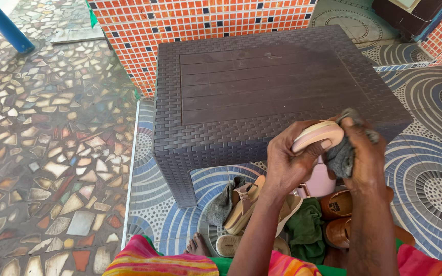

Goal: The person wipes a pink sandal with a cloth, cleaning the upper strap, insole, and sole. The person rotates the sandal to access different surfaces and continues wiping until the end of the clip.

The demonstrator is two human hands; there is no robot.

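My left hand [287, 161] grips a pink shoe [317, 137] by its toe end, sole edge turned up, in front of the dark woven-pattern table [216, 128]. My right hand [365, 153] presses a grey cloth [341, 153] against the side of the pink shoe. Both hands hover above a heap of footwear on the floor.
On the patterned tile floor below lie beige sandals [246, 204], brown sandals [338, 220], a green cloth [305, 230] and another grey cloth [223, 202]. An orange tiled wall [180, 25] stands behind the table. A blue pole [3, 25] rises at far left. My bare foot [198, 245] shows.
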